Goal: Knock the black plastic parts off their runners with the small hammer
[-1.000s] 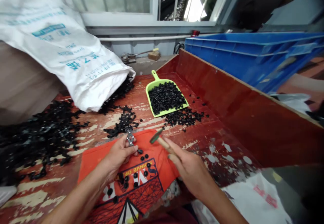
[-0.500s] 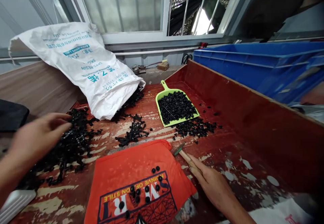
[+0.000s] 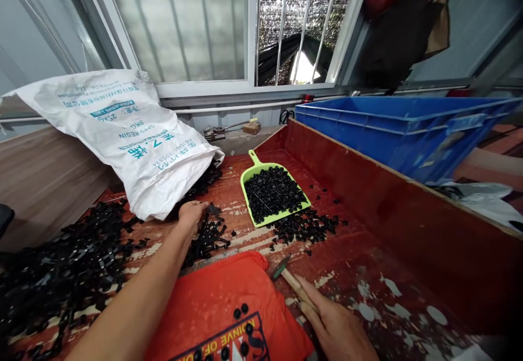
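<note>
My left hand (image 3: pixel 193 215) reaches to a small pile of black plastic pieces (image 3: pixel 210 238) by the sack's mouth. Its fingers are pinched together, and a dark piece shows at their tips. My right hand (image 3: pixel 337 325) is closed round the wooden handle of a small hammer (image 3: pixel 298 290), whose greenish metal head lies beside the orange cloth (image 3: pixel 220 290). Several small round black caps (image 3: pixel 244 348) rest on this printed cloth. Beyond it, a lime-green dustpan (image 3: pixel 254 158) is heaped with small black parts, and more of them (image 3: pixel 304 227) are spilled at its lip.
A white woven sack (image 3: pixel 155 154) leans at the left, with black pieces under its mouth. A large tangled heap of black pieces (image 3: pixel 61 263) covers the left side. A reddish-brown board (image 3: pixel 347 181) walls the right side, with a blue crate (image 3: pixel 368 132) behind it.
My left hand has moved right from the big heap to the small pile near the sack and closed its fingers. The right hand still grips the hammer. The view has shifted a little.
</note>
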The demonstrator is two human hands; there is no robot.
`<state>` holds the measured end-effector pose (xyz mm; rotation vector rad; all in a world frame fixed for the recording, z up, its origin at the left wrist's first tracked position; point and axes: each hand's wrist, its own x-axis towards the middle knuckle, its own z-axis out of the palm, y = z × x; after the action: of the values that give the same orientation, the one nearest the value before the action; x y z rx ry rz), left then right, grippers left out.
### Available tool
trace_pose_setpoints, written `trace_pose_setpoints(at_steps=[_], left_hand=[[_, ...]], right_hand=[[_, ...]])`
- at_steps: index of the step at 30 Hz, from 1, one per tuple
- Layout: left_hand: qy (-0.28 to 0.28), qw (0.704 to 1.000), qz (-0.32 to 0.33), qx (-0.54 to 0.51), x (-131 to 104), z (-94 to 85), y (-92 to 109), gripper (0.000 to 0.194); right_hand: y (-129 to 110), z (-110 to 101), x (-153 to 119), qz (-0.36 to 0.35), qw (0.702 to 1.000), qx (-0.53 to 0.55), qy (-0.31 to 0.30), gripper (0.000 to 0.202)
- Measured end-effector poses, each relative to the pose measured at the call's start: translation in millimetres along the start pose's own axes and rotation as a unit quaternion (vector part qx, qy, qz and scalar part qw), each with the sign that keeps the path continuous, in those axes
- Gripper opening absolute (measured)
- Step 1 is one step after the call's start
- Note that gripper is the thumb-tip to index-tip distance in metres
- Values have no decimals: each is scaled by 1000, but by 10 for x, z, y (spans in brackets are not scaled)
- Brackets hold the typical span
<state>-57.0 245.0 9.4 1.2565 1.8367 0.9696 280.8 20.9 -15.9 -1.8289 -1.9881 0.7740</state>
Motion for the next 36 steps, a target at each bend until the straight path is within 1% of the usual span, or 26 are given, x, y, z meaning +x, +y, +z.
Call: trace_pose_setpoints(at_steps=[2,4,6,8,9,10,11,12,13,14,15,16,17,18,19,20,21,23,24,26,28,29,31,33,34,36], left_hand=[[20,998,7,-64,-83,-94,65,31],[38,992,28,-120,-224,-296,157,35],[39,984,58,-162,-457,-532,243,41],[30,984,102,-143,-788,-710,267,38],[33,986,146,-79,-978,-756,240,32],[48,981,189,17,-1175,-771,185,26],[63,965,229,107,-1369,-759,103,19],[58,944,265,186,-1554,-729,0,13],[32,923,291,249,-1722,-694,-116,9],[-9,903,311,295,-1868,-666,-235,8],[-58,885,329,324,-1987,-659,-347,12],[-100,870,344,338,-2077,-680,-442,22],[-129,860,357,341,-2136,-732,-514,34],[-139,856,367,337,-2164,-812,-559,43],[-135,856,373,332,-2167,-908,-578,48],[-117,860,369,333,-2148,-1006,-572,45],[-93,865,356,340,-2117,-1091,-547,38],[-57,868,315,380,-2045,-1167,-461,26],[-51,860,300,410,-2016,-1144,-412,26],[-53,828,292,477,-1980,-997,-319,30],[-48,793,310,522,-1966,-806,-244,34],[-38,784,319,531,-1963,-733,-215,34],[-18,786,331,521,-1957,-681,-177,31],[-19,807,341,482,-1961,-740,-176,27],[-36,819,344,458,-1970,-788,-191,26],[-97,833,354,415,-2005,-859,-244,24]], right_hand=[[7,4,-4,-3,1000,7,5,50],[19,10,-6,-7,1000,11,10,51],[33,17,-3,-9,1000,9,11,52],[40,19,1,-14,1000,3,7,51],[38,17,2,-15,1000,0,2,51],[32,12,-1,-15,1000,-6,-2,51],[22,5,-5,-13,1000,-13,-5,51],[9,-3,-11,-9,1000,-23,-6,51],[-6,-13,-18,-5,999,-34,-7,51],[-22,-22,-24,-3,999,-46,-6,52],[-36,-31,-30,-3,998,-56,-4,52],[-48,-38,-33,-4,998,-65,-4,52],[-57,-44,-36,-6,997,-73,-5,52],[-62,-48,-37,-7,997,-79,-6,52],[-63,-50,-38,-8,996,-85,-7,52],[-63,-50,-38,-7,996,-88,-7,51],[-61,-49,-37,-7,996,-90,-6,51],[-56,-44,-37,-2,995,-95,-6,51],[-56,-41,-37,1,995,-97,-6,51],[-57,-35,-38,8,994,-104,-8,51],[-57,-29,-41,8,994,-109,-5,50],[-55,-26,-43,6,994,-110,-2,50],[-46,-18,-45,1,994,-107,3,50],[-37,-11,-45,-2,994,-105,5,51],[-34,-8,-44,-3,994,-106,5,51],[-35,-6,-42,-6,994,-113,7,51]])
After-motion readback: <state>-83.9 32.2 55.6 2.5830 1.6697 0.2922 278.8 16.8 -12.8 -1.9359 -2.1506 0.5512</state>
